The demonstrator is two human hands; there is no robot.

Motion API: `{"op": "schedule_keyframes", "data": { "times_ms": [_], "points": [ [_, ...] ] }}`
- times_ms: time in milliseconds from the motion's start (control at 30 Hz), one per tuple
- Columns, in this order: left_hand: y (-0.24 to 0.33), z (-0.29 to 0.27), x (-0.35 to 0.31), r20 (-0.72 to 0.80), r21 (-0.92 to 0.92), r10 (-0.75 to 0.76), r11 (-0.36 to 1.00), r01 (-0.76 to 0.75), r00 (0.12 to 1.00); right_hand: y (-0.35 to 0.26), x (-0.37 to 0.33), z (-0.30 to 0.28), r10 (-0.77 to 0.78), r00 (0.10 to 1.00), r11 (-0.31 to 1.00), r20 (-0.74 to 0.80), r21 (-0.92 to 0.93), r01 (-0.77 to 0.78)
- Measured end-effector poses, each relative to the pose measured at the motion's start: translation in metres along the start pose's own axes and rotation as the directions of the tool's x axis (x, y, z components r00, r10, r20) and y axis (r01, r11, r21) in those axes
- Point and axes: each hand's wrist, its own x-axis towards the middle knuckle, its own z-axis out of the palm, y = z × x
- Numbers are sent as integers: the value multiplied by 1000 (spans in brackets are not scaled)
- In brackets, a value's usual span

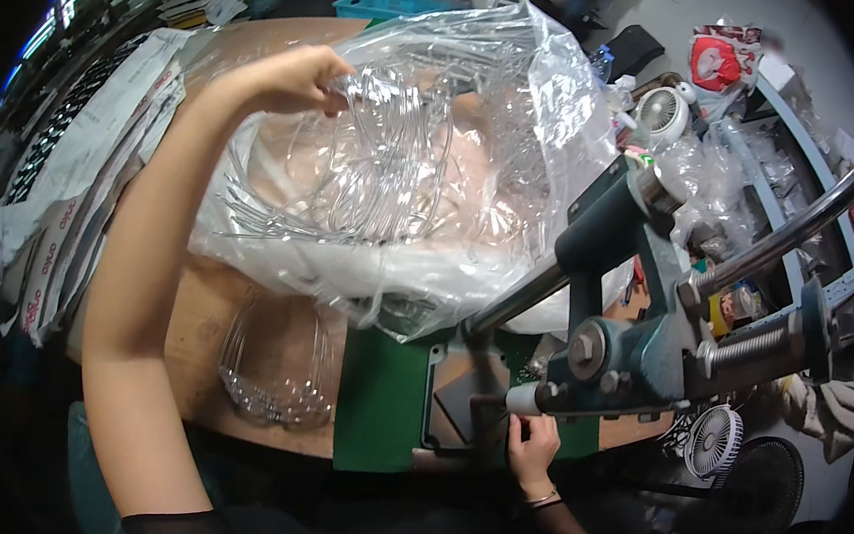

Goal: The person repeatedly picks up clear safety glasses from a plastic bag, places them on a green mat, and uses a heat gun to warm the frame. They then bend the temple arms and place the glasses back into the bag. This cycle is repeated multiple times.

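My left hand (306, 79) reaches over the far side of a clear plastic bag (561, 87). Its fingers are closed on a bent metal wire at the edge of a heap of shiny wire hoops (385, 163) in the bag. My right hand (535, 448) is low at the front, fingers curled together just below the white cylinder (525, 399) of a dark green hand press (601, 351); what they hold, if anything, is hidden. Beside it lies the press's dark base plate (452, 400).
A smaller bunch of wire hoops (277, 386) lies on the wooden table left of the green mat (366, 403). Stacked printed sacks (83, 180) line the left. The press's long lever (801, 231) slants up to the right. Fans (712, 440) and a metal shelf (798, 146) stand beyond.
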Motion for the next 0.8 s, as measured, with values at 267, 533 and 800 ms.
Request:
{"op": "schedule_keyframes", "data": {
  "times_ms": [267,533,800],
  "points": [
    [-43,128,29,-169,674,-146,704,222,975,-10,6,8,-15,1000,995,-6,94,15],
    [45,52,-70,-463,435,306,896,-88,832,-1,-2,2,30,999,993,-37,116,-25],
    [11,204,-211,-262,749,198,659,70,945,-4,0,4,-39,999,991,5,128,38]
  ]
}}
